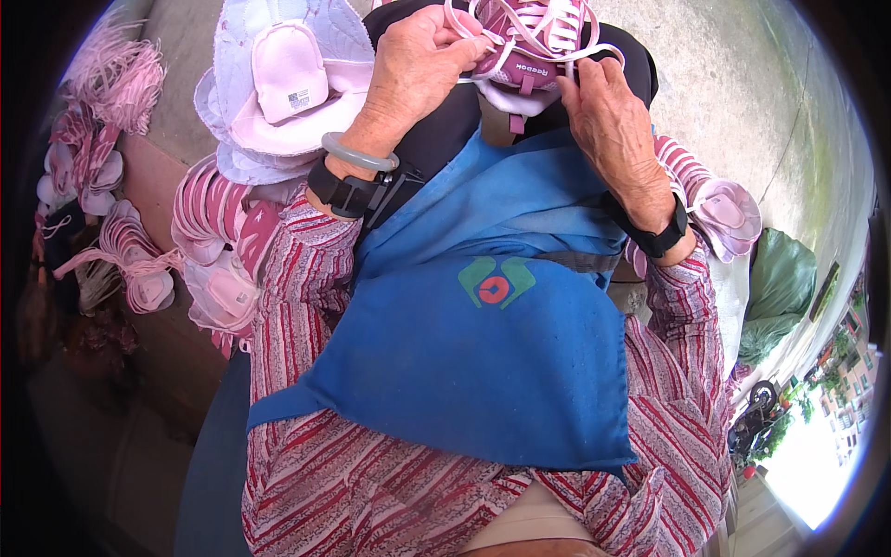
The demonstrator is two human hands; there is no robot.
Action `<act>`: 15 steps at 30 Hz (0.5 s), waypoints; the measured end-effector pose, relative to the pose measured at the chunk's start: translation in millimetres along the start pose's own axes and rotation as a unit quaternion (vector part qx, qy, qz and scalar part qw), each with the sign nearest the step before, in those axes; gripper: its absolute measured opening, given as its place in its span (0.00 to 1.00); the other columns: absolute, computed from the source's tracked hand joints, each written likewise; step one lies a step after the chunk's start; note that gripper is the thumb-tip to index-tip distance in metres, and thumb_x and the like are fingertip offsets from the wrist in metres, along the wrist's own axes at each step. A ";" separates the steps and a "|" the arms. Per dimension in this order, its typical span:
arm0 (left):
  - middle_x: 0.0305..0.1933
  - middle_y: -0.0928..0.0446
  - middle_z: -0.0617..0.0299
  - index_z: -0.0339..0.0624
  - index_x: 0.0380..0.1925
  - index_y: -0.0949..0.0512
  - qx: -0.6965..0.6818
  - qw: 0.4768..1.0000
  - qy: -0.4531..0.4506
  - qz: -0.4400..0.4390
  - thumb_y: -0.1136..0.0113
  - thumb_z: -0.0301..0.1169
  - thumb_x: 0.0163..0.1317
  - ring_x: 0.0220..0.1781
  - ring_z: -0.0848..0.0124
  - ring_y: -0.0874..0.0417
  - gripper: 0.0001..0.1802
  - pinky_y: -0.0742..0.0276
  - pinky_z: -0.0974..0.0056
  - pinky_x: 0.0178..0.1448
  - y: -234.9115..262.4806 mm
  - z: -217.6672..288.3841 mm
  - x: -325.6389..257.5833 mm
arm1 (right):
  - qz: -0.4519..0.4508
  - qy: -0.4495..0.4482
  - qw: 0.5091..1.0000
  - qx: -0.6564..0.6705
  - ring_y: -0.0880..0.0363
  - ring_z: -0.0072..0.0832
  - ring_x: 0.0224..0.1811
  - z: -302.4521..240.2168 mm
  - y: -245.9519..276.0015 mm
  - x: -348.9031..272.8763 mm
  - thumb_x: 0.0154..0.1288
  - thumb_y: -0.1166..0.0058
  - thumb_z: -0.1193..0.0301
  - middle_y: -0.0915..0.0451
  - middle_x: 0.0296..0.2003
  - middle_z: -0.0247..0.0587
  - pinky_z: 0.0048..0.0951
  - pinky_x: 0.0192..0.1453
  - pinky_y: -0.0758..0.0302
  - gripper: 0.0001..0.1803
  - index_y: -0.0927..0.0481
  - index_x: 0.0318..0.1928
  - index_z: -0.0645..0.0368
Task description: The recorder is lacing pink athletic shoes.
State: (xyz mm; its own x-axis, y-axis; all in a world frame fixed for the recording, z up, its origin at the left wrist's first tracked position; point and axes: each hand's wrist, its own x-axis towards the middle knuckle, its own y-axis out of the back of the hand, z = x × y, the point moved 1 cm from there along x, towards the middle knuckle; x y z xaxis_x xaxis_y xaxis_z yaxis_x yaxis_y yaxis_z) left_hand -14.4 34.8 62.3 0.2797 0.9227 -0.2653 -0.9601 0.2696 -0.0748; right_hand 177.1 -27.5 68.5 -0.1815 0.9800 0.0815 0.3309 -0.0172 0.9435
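Note:
A dark pink shoe upper (531, 71) with a pale lining lies across my lap at the top of the view. Pale pink shoelace (608, 48) crosses it and hangs in loose loops on both sides. My left hand (422, 70) is closed, its thumb and fingers pinching the lace at the upper's left side. On the other side, my right hand (613, 121) has its thumb and fingers closed on a lace by the upper's edge. The lace's far part runs out of view.
Left of my lap stand stacked pale uppers (290, 74). Nested striped pink uppers (218, 218) sit below them, with more uppers (729, 209) at right. A bundle of pink laces (116, 79) lies far left. A green sack (780, 288) stands at right.

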 end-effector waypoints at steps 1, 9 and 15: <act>0.28 0.22 0.62 0.35 0.30 0.26 0.075 0.997 -0.011 0.006 0.43 0.21 0.57 0.30 0.79 0.22 0.02 0.26 0.75 0.33 -1.4 4.1 -1.6 | -0.009 -0.002 1.000 -0.015 0.25 0.48 0.27 1.5 -3.7 -0.2 0.63 0.52 0.72 0.31 0.30 0.51 0.39 0.31 0.25 0.08 0.31 0.34 0.65; 0.24 0.24 0.64 0.35 0.28 0.25 0.083 0.996 -0.026 0.022 0.41 0.23 0.56 0.27 0.80 0.24 0.04 0.27 0.73 0.31 -4.0 3.6 -0.4 | 0.017 -0.078 0.967 0.242 0.25 0.46 0.28 17.5 -4.3 4.0 0.59 0.47 0.71 0.28 0.30 0.49 0.39 0.33 0.27 0.09 0.29 0.37 0.61; 0.24 0.22 0.55 0.34 0.27 0.26 0.179 0.977 -0.110 0.040 0.39 0.25 0.53 0.26 0.72 0.20 0.06 0.26 0.68 0.30 -13.9 7.1 0.4 | 0.075 -0.037 0.994 0.071 0.23 0.44 0.29 19.5 -3.2 -2.8 0.58 0.45 0.71 0.26 0.32 0.47 0.39 0.29 0.26 0.09 0.29 0.35 0.59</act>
State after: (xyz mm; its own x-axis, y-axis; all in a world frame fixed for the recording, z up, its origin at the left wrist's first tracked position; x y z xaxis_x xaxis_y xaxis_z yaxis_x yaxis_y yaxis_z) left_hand -0.9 33.4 70.1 0.2360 0.9709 -0.0403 -0.9273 0.2374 0.2893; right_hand 194.6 -26.3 59.0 -0.0537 0.9805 0.1888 0.4770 -0.1409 0.8675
